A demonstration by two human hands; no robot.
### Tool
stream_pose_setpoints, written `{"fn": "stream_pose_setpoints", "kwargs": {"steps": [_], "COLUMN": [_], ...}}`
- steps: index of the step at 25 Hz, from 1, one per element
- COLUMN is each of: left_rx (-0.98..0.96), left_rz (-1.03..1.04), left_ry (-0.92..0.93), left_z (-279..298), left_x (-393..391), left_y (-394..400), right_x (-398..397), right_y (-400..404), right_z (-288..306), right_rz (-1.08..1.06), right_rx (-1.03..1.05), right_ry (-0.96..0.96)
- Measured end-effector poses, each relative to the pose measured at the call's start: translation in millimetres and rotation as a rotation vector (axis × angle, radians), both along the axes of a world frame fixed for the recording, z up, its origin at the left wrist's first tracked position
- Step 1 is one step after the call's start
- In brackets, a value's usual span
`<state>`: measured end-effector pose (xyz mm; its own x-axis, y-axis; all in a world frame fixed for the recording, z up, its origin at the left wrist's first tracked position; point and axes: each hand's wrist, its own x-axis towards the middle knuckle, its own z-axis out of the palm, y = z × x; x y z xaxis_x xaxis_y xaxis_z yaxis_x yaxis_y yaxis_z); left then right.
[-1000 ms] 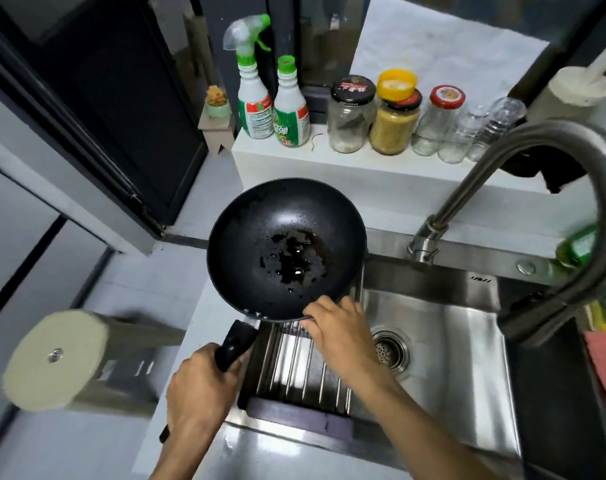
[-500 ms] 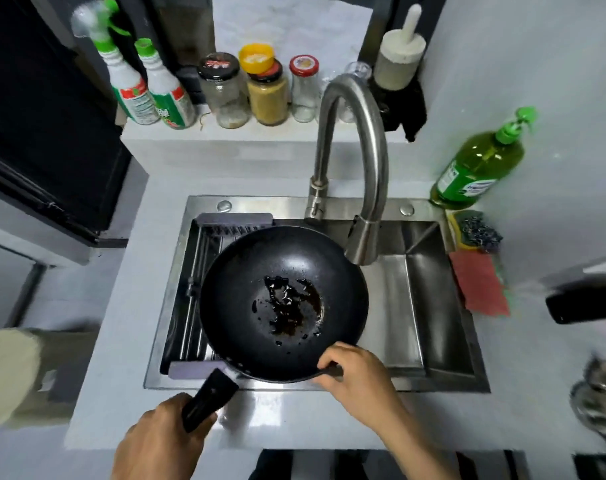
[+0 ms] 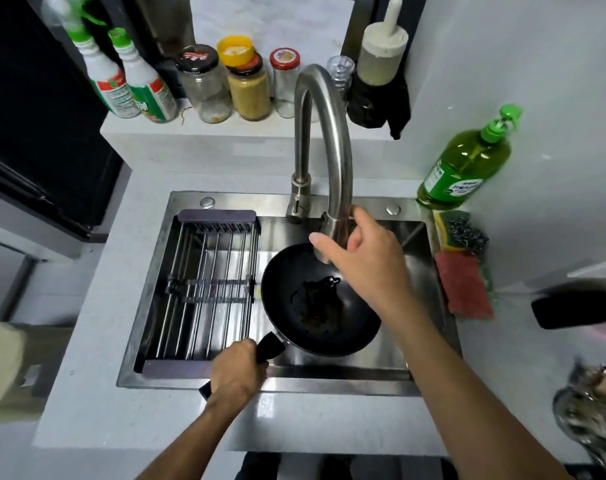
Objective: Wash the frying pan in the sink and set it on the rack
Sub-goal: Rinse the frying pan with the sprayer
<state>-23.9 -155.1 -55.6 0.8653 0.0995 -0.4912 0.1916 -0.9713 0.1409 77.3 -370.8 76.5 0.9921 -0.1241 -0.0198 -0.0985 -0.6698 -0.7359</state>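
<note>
Half a second ago the frying pan (image 3: 320,299) hung over the rack with the right hand (image 3: 362,261) pinching its rim at 5 o'clock; now the pan sits lower, inside the open basin of the sink (image 3: 412,237), at 3 o'clock of the rack (image 3: 208,289), and the right hand has let go of the rim and gone up to the tap (image 3: 324,150). That clears the rack for later and puts the dirty pan under the spout, so the washing looks about to begin; no water is visible yet.

The right hand is half open, its fingers curled loosely around the lower end of the spout, thumb on the near side and the rest wrapped behind. Whether it presses firmly or only rests there is hard to tell, since the hand hides the nozzle. My guess is it means to swing or pull the spout over the pan.

The left hand (image 3: 237,374) is closed tight round the black handle (image 3: 270,346), which sticks out of the pan at 7 o'clock over the sink's front edge. Dark greasy residue pools in the pan's middle.

Green dish soap (image 3: 464,168) stands at 2 o'clock of the sink, with a red sponge (image 3: 462,289) and a steel scourer (image 3: 464,233) on the counter at 3 o'clock.
</note>
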Motion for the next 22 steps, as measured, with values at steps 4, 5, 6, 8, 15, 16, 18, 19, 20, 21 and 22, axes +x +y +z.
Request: {"fn": "stream_pose_setpoints", "kwargs": {"steps": [4, 5, 6, 8, 15, 16, 18, 19, 20, 21, 22], "left_rx": [0.011, 0.019, 0.049, 0.136, -0.167, -0.293, -0.439, -0.443, -0.410, -0.362, -0.312], "left_rz": [0.003, -0.010, -0.046, -0.176, -0.093, -0.005, 0.074, 0.049, 0.018, 0.001, -0.008], "left_ry": [0.009, 0.009, 0.008, 0.015, -0.163, -0.260, -0.387, -0.403, -0.399, -0.394, -0.397], "left_z": [-28, -34, -40, -49, -20, -8, 15, 25, 30, 32, 30], "left_x": [10, 11, 12, 11, 76, 110, 183, 214, 238, 252, 258], "left_y": [-7, -6, -2, 7, 2, -12, -44, -57, -68, -74, -76], "right_x": [16, 20, 27, 45, 77, 77, 74, 73, 70, 68, 67], "right_y": [-7, -17, -27, -43, -67, -70, -75, -77, -79, -80, -80], "right_z": [-2, -4, -6, -6, -31, -35, -44, -49, -54, -56, -59], "right_rz": [-0.055, -0.084, -0.130, -0.199, -0.081, -0.055, -0.003, 0.011, 0.016, 0.020, 0.031], "right_rx": [-0.185, -0.198, -0.212, -0.259, -0.213, -0.227, -0.250, -0.248, -0.232, -0.210, -0.197], "right_ry": [-0.089, -0.066, -0.028, 0.063, 0.182, 0.173, 0.161, 0.161, 0.172, 0.192, 0.217]}}
